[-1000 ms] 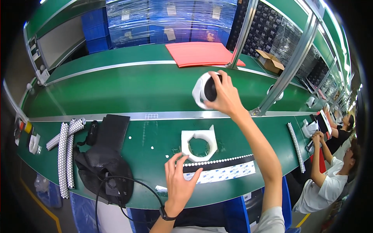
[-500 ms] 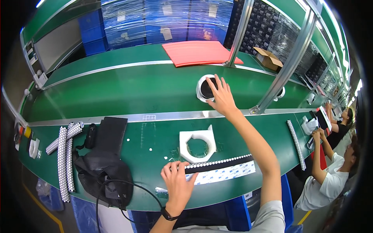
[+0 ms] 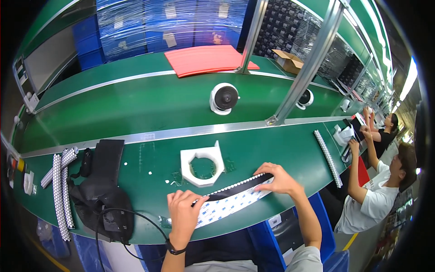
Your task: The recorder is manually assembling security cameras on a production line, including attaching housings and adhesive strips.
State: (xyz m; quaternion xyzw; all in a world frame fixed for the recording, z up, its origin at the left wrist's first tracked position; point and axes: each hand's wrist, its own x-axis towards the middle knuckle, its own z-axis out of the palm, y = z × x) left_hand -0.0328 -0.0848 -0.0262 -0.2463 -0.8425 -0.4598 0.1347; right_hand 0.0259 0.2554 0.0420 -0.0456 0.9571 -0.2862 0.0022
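Observation:
A long strip sheet (image 3: 233, 205), with white dots along a black far edge and a white face printed in blue, lies near the table's front edge. My left hand (image 3: 183, 208) pinches its left end, and my right hand (image 3: 280, 180) grips its right end between thumb and fingers. Just beyond it stands a white block-like fixture (image 3: 218, 158) with a large round opening. A white round-headed device with a black front (image 3: 225, 98), looking like a camera, stands on the green belt, apart from both hands.
At left are several rolled dotted sheets (image 3: 59, 195) and a black bag-like item (image 3: 102, 204) with a cable. Another dotted roll (image 3: 328, 158) lies at right, near co-workers (image 3: 376, 181). A metal post (image 3: 308, 68) rises from the belt's edge. Pink foam sheets (image 3: 206, 60) lie behind.
My right hand has left the round white device and come back to the strip's right end, gripping it. The strip's right end is now raised and bent. The whole view has shifted rightward.

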